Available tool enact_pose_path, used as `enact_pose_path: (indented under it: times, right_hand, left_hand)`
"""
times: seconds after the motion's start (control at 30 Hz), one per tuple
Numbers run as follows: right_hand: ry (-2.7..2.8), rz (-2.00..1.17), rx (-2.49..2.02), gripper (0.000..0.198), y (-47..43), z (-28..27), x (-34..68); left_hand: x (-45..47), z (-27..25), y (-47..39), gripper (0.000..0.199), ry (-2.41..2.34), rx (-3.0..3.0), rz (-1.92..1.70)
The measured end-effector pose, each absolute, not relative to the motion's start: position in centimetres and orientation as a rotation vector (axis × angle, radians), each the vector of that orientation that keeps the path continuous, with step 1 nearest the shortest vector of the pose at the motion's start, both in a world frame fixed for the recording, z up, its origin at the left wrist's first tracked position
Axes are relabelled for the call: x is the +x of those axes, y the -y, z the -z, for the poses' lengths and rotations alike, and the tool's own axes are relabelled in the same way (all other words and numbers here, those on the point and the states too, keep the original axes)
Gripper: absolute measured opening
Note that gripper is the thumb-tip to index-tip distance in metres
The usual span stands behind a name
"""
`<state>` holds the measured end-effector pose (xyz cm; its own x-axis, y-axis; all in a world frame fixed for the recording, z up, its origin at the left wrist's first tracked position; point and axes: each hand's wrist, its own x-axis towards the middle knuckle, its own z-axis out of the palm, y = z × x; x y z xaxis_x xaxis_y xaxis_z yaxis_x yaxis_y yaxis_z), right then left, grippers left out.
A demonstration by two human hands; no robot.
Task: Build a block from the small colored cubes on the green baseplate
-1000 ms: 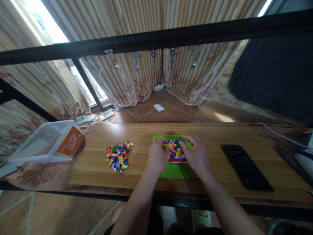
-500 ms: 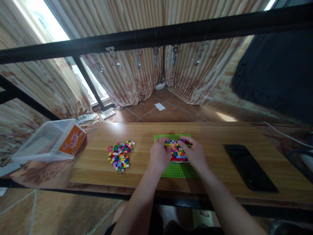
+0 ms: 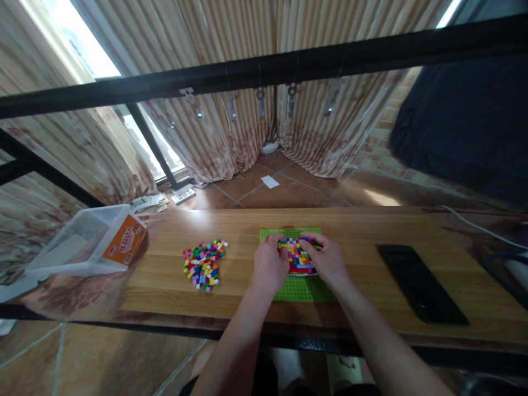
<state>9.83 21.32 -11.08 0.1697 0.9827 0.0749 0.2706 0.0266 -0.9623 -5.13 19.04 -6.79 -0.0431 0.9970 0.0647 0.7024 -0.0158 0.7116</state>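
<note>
Head view: my left hand (image 3: 270, 265) and right hand (image 3: 328, 259) press fingertips on the coloured bricks (image 3: 299, 257) lying between them on the green baseplate (image 3: 303, 289).

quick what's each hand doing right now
Left hand: fingers curled on the bricks, grip cannot be told.
Right hand: same, fingertips on the bricks.

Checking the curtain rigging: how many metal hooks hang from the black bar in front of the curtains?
4 hooks hang under the black bar: far left, next, then, and. A fainter fifth shape further right may be another.
</note>
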Motion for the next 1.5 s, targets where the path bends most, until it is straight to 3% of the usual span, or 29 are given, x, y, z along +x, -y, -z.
enact_pose_path:
  times: [0.37, 0.73, 1.5]
  right_hand:
    - [1.165, -1.017, -1.387, 0.044, -21.2, 11.1, 9.6]
    - [1.325, -0.803, -1.484, 0.039, -21.3, 11.4, 9.5]
    - [1.384, -0.752, -1.536, 0.042, -20.9, 10.8, 9.3]
  left_hand:
    - [-5.0, 7.3, -19.5, 0.021, -1.786, 1.726, -0.894]
    - [-4.8, 7.2, -20.1, 0.022, -1.812, 1.672, -0.889]
    - [-4.6, 7.4, -20.3, 0.024, -1.801, 1.592, -0.953]
